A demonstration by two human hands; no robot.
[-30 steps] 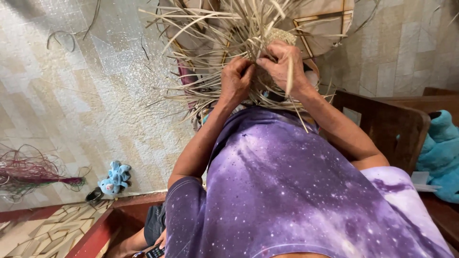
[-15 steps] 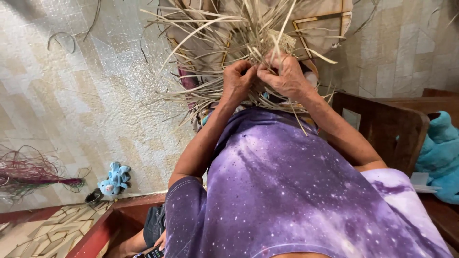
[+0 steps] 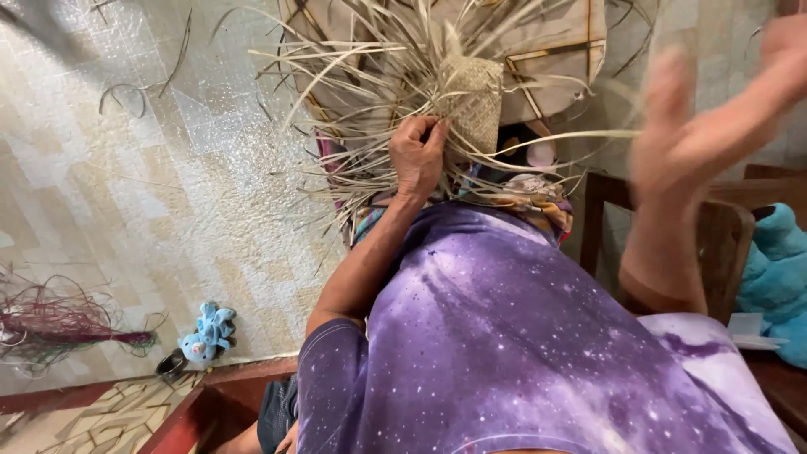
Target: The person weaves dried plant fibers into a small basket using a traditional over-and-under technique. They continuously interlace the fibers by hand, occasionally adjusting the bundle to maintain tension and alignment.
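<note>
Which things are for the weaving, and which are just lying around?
In use: woven basket piece, loose straw strips, left hand gripping it, right hand lifted away.
Lying about: blue toy, reddish fibre bundle, teal plush, wooden chair.

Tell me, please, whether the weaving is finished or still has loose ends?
Unfinished: the woven piece has many loose strips fanning out around it, and the left hand grips its edge.

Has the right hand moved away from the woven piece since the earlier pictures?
Yes. The right hand has left the woven piece and swung rightward, above the wooden chair; it is blurred.
</note>
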